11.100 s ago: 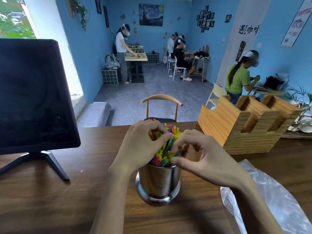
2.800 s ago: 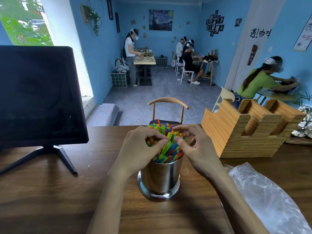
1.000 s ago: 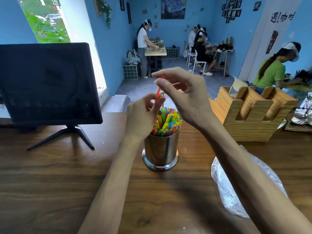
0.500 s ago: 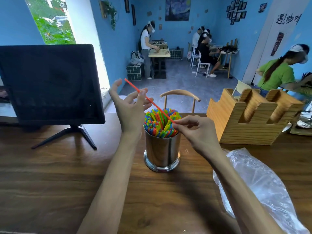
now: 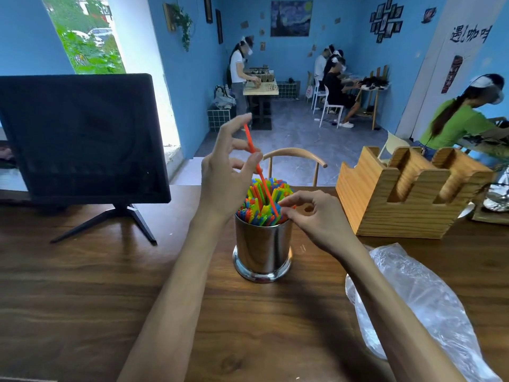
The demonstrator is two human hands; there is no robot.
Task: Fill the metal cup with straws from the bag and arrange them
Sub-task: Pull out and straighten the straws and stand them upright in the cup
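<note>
A metal cup (image 5: 262,249) stands upright on the wooden table (image 5: 82,293), a little right of the frame's centre, packed with colourful straws (image 5: 264,198) whose tips rise above its rim in a loose fan. One red straw (image 5: 254,158) sticks out well above the rest — it slants from the bundle up toward the upper left, its lower end down among the other straws at the near right side of the cup.

The left hand (image 5: 224,175) is raised just left of and above the cup; its thumb and a finger pinch the red straw near the middle, while the index finger reaches up along the straw's top end and the other fingers are loosely bent. The right hand (image 5: 316,216) sits at the cup's right rim, fingers curled with the tips pressed together at the foot of the red straw, touching the bundle; whether it actually grips that straw or only steadies the bunch I cannot tell.

A clear plastic bag (image 5: 418,307) lies crumpled and flat on the table at the lower right, partly under the right forearm. Behind it, at right of centre, stands a wooden holder (image 5: 399,199) with slotted compartments. A dark monitor (image 5: 80,136) on a splayed stand fills the left side — and a wooden chair (image 5: 296,158) back shows just beyond the table edge, behind the cup
</note>
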